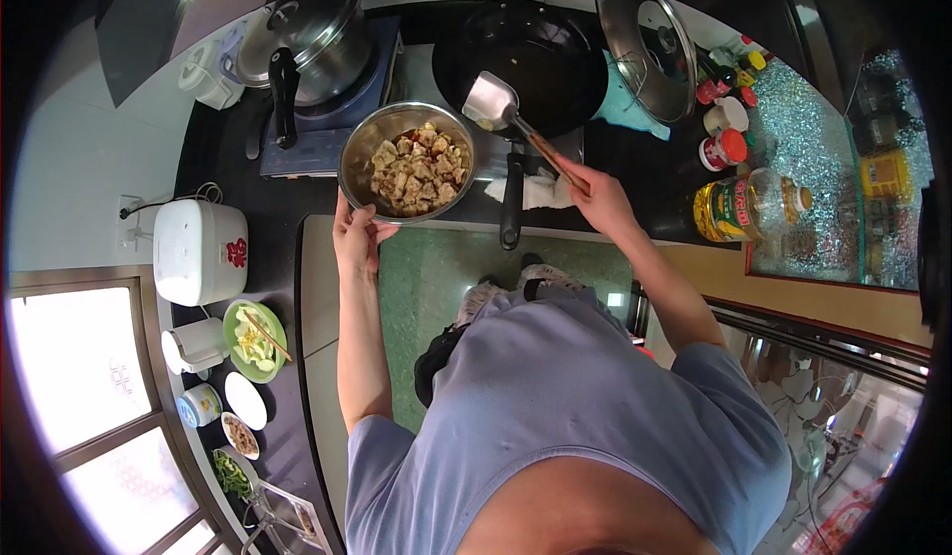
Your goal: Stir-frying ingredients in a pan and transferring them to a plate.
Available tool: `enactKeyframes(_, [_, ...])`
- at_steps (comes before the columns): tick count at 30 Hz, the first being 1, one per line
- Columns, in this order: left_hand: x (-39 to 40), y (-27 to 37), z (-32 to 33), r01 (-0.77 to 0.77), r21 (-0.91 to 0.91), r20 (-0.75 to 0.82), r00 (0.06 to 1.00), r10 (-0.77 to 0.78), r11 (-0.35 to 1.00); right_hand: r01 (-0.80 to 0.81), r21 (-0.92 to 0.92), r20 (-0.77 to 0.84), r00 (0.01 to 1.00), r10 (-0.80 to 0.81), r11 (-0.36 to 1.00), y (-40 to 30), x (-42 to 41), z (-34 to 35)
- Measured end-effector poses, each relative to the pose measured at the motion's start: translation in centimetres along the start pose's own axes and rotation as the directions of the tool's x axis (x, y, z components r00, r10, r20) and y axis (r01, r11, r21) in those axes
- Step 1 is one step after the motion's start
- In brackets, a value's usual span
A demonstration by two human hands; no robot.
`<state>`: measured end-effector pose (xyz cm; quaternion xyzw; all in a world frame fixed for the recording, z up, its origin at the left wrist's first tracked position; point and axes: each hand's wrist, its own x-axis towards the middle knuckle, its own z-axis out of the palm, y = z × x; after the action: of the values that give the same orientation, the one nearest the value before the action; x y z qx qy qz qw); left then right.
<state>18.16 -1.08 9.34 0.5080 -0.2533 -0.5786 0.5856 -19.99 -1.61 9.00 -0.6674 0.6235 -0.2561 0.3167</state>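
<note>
My left hand (355, 236) grips the lower rim of a stainless steel bowl (357, 183), tilted a little towards me. Browned chunks of food (420, 172), which look like meat, fill its bottom. With my right hand (601, 201) I hold the wooden handle of a metal wok spatula (492, 100). Its blade hangs over the near left part of a black wok (547, 86), close to the bowl's rim. A thin dark liquid seems to coat the wok's inside. The wok's long black handle (512, 205) points towards me, between my two hands.
A lidded steel pot (335, 64) stands on an induction cooker (309, 135) at left. A glass lid (643, 53) leans right of the wok. An oil bottle (732, 205) and several jars line the right. A white cloth (541, 190) lies under the wok handle. A rice cooker (195, 250) sits left.
</note>
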Motion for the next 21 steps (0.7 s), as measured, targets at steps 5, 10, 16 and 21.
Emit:
enactKeyframes(5, [0.0, 0.0, -0.5, -0.001, 0.014, 0.010, 1.000, 0.000, 1.000, -0.483, 0.410, 0.429, 0.851, 0.304, 0.773, -0.6, 1.7, -4.1])
enactKeyframes(10, [0.1, 0.0, -0.2, 0.006, 0.011, 0.012, 1.000, -0.006, 1.000, -0.482, 0.470, 0.425, 0.858, 0.289, 0.739, -2.0, 2.1, -4.9])
enactKeyframes(16, [0.5, 0.0, -0.1, 0.006, 0.047, 0.045, 0.999, -0.008, 0.999, 0.097, 0.184, 0.057, 0.992, -0.109, 0.978, -5.1, 0.5, -4.1])
enactKeyframes(21, [0.8, 0.1, -0.1, 0.008, 0.013, 0.059, 0.998, -0.009, 1.000, 0.052, 0.412, 0.216, 0.964, -0.153, 0.910, -7.8, -0.2, -3.8])
